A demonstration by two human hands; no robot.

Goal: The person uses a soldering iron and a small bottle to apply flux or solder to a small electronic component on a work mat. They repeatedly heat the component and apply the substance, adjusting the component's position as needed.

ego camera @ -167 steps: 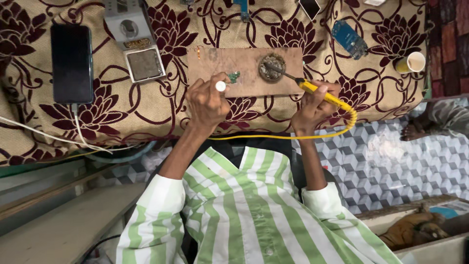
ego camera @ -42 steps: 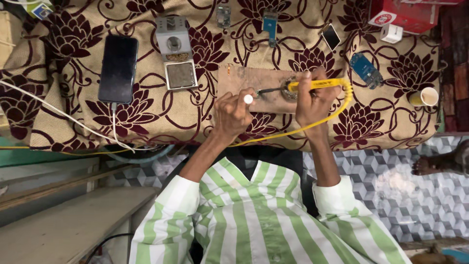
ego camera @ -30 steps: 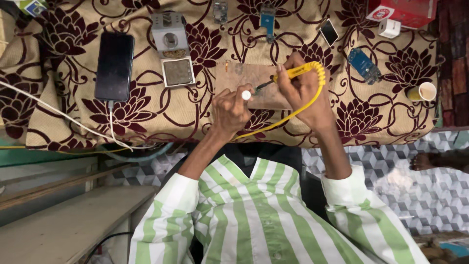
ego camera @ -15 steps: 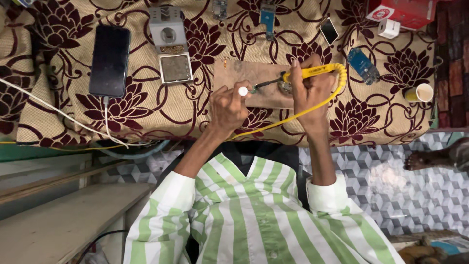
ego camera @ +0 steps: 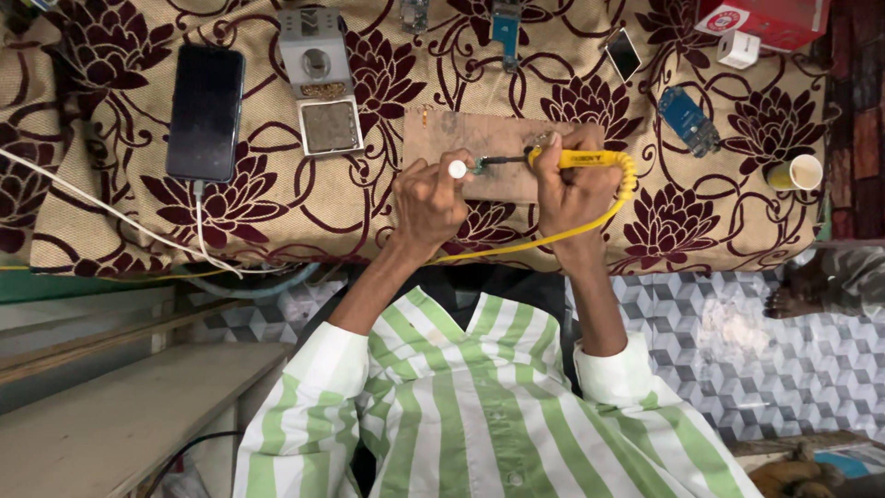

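Note:
My left hand [ego camera: 429,198] pinches a small white-tipped piece [ego camera: 457,169] and rests on the near edge of a brown wooden board [ego camera: 442,134]. In my right hand [ego camera: 572,194] is a yellow soldering iron [ego camera: 581,159], held level and pointing left. Its dark tip [ego camera: 502,160] meets a tiny green part [ego camera: 481,167] right beside my left fingers. The iron's yellow cord [ego camera: 590,226] loops round my right hand and runs back toward my chest.
On the floral cloth [ego camera: 111,212] lie a black phone [ego camera: 205,111] with a white cable, a grey iron stand with sponge [ego camera: 318,78], blue circuit boards [ego camera: 687,120], a paper cup [ego camera: 797,172] and a red box [ego camera: 765,18]. Another person's foot [ego camera: 802,295] rests on the tiled floor at right.
My right hand has brought the iron in from the right and levelled it, and the tip now touches the green part. The cord loop has dropped from above my hand to beside it.

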